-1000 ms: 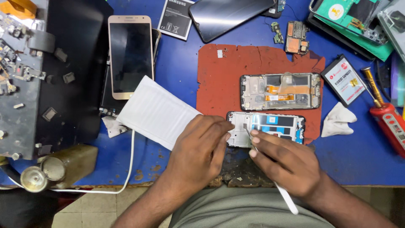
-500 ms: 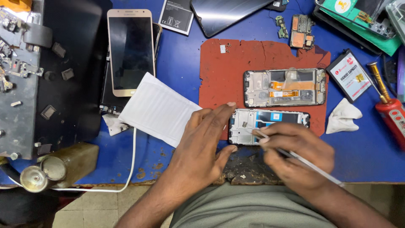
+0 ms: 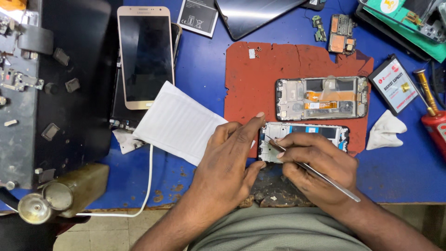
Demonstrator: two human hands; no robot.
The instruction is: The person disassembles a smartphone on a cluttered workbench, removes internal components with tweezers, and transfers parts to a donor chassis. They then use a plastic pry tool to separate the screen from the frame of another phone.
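The opened phone frame [image 3: 304,139] lies on the near edge of the red work mat [image 3: 260,79], lengthwise from nine to three o'clock, at about five o'clock from the middle of the blue table [image 3: 204,69]. The left hand [image 3: 227,162] sits at nine o'clock of the frame, its fingers loosely curled and its forefinger stretched out so the tip presses the frame's upper left corner; the thumb braces the lower left corner, so the hand steadies the frame rather than closing round it. The right hand [image 3: 316,165] lies over the frame's lower edge, at about six o'clock of it, with the fingers pinched shut on thin metal tweezers [image 3: 311,167], whose tips reach the frame's left end and whose tail points toward four o'clock. The right hand hides much of the frame's lower half, and what the tweezer tips touch is too small to make out. At twelve o'clock of the frame a second opened phone [image 3: 322,98] lies parallel; at ten o'clock lie a white sheet [image 3: 179,122] and a gold phone [image 3: 145,56].
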